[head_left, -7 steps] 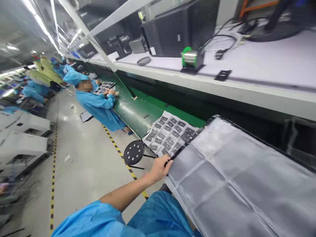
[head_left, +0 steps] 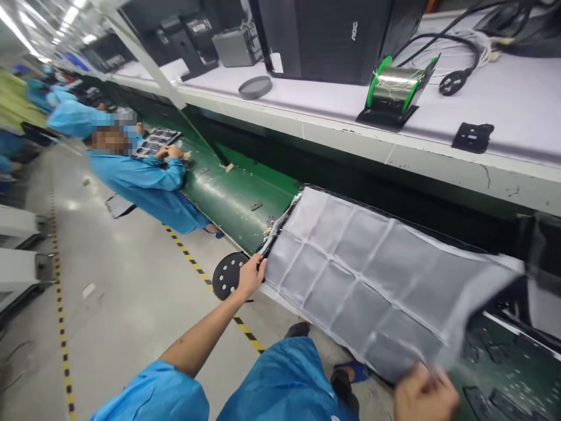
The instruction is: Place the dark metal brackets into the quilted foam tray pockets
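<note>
Both hands hold the translucent gridded sheet (head_left: 363, 275) raised and spread over the green conveyor (head_left: 236, 199): left hand (head_left: 250, 276) pinches the far corner, right hand (head_left: 423, 397) clutches the near edge. It looks mid-way, lifted but not laid down.

My sheet (head_left: 372, 275) was grey, creased into a grid; the belt (head_left: 236, 196) green; my sleeve (head_left: 149, 394) blue; floor tape (head_left: 61, 327) yellow-black.

Grey sheet (head_left: 372, 275) on green conveyor (head_left: 232, 199)

Translucent plastic sheet (head_left: 363, 275), glossy green conveyor belt (head_left: 228, 199).
</note>
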{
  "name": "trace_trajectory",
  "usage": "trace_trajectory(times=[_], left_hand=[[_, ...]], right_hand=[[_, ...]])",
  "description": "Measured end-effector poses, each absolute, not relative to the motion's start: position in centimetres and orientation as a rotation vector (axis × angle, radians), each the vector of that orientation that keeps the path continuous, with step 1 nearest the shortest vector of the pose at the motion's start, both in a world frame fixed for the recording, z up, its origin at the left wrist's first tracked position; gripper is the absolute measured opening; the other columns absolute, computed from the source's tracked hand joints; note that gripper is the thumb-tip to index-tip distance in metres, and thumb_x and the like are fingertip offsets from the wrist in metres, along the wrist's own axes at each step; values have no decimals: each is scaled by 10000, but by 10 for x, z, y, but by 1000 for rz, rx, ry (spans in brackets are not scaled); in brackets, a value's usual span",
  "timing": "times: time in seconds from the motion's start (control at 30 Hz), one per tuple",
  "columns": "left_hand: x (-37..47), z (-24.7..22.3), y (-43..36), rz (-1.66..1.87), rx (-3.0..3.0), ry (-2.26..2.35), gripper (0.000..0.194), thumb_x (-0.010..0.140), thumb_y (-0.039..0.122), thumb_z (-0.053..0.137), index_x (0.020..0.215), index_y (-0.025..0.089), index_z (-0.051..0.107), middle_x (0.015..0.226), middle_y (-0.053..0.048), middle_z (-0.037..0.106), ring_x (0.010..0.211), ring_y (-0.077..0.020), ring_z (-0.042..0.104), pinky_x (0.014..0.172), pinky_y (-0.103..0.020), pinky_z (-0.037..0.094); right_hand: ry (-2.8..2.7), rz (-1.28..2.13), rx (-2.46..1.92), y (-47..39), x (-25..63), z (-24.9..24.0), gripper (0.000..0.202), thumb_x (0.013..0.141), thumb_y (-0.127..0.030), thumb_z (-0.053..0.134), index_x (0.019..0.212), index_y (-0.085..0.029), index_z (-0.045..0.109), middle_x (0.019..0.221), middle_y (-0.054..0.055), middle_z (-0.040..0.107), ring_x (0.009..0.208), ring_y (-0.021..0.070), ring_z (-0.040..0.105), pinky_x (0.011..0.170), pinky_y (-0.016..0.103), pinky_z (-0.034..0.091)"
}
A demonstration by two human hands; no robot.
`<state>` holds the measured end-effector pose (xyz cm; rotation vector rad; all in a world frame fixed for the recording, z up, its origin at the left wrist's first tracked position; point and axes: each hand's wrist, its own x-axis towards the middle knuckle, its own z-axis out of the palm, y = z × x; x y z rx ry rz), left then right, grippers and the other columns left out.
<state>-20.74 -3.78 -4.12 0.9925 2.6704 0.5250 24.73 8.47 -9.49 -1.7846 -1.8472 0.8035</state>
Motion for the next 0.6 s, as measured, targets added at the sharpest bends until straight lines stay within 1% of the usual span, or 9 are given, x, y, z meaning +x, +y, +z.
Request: trace_trajectory(times=[0.07,0.13,0.2,0.27,0.33,0.43,0.53,0.6], left_hand=[[-237,-56,-36,420,923,2688,231,1057,369,427,1014,224,601,986,-72,725,930,-225,696,847,-280,483],[-258,-70,-31,317,893,2682,219,1054,363,435,1004,227,599,984,-72,725,945,-232,699,828,-274,474],[-272,-80,-27,227,900,2658,219,1047,367,442,1000,226,602,1009,-81,728,973,-244,701,823,-278,472],[-280,-85,-25,156,930,2626,238,1034,391,447,993,222,610,1060,-98,726,1003,-262,700,832,-295,480],[-285,-86,-26,105,968,2595,274,1013,428,444,997,215,616,1113,-120,714,1018,-289,700,840,-325,497],[-292,-82,-31,58,1020,2563,353,970,487,426,1026,199,621,1149,-171,698,1044,-350,701,852,-395,527],[-305,-82,-36,83,1047,2588,419,927,556,419,1005,198,621,1120,-209,715,1062,-395,710,879,-453,546],[-313,-84,-33,141,1027,2575,436,911,609,429,967,224,624,1038,-180,754,1014,-395,733,853,-454,558]], right_hand=[[-1721,709,-1906,85,221,-115,471,1066,-563,582,1392,-225,611,1261,123,672,1055,274,684,885,458,609],[-1690,705,-1946,93,197,-136,544,1082,-611,496,1375,-165,604,1135,132,695,968,271,694,865,459,594],[-1702,724,-1951,100,179,-153,547,1077,-622,495,1337,-156,616,1109,115,699,970,262,695,897,465,576],[-1718,727,-1949,100,169,-159,506,1071,-607,524,1309,-172,626,1164,101,693,1028,257,686,952,481,557],[-1739,722,-1938,93,168,-155,482,1065,-598,537,1293,-184,633,1215,104,680,1105,272,666,1001,503,535],[-1764,714,-1918,76,177,-140,489,1051,-607,529,1292,-193,630,1215,123,672,1162,305,642,1028,514,523],[-1728,681,-1944,62,204,-127,495,1057,-604,490,1308,-197,618,1183,144,669,1095,314,662,971,491,557],[-1673,633,-1997,57,231,-122,464,1073,-583,489,1277,-190,626,1154,129,669,1020,284,678,907,465,580]])
